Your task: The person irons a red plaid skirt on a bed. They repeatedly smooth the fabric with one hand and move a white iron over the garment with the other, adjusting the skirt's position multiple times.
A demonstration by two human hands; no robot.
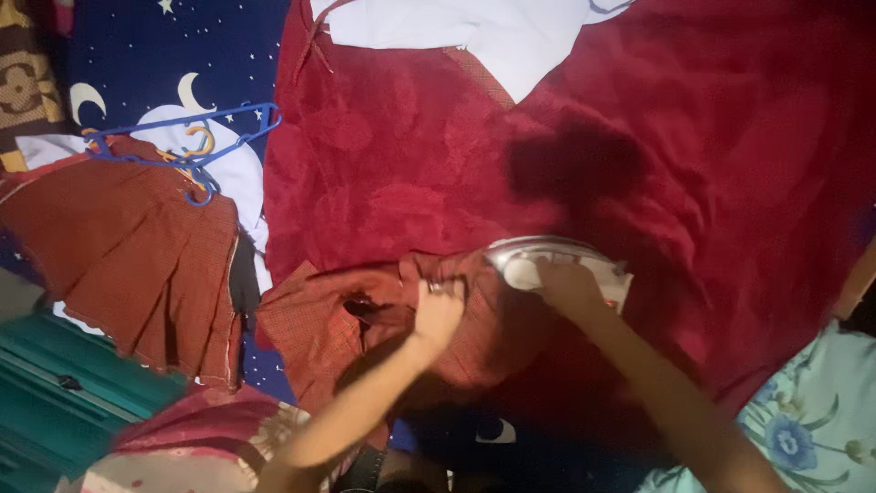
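A white clothes iron (534, 260) rests on a red-checked garment (319, 319) spread over a dark red blanket (401, 155). My right hand (570, 288) grips the iron's handle from above. My left hand (440, 310) presses down on the garment's bunched edge just left of the iron, fingers curled on the cloth, a ring on one finger.
A pleated red-checked skirt (137, 256) lies at the left with a blue hanger (187, 151) on top. A white shirt (474, 27) lies at the far edge of the blanket. A teal box (73, 383) sits at bottom left, floral cloth (803, 429) at bottom right.
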